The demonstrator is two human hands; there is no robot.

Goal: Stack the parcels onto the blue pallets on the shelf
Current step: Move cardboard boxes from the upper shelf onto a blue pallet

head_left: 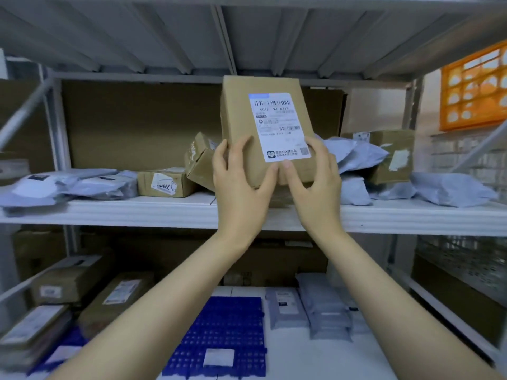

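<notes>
While both hands grip its lower end, the cardboard parcel (264,130) stands upright, label facing the camera, above the front edge of the middle shelf (137,212). Left hand (241,179) and right hand (315,182) have fingers (317,145) closed around the parcel's bottom corners. Behind the parcel lie brown boxes (164,183) and grey mailer bags (354,157). Below the parcel, a blue pallet (233,319) sits bare on the lower shelf.

Bare blue pallet (225,325) between stacked boxes (90,297) and mailers (321,311)
</notes>
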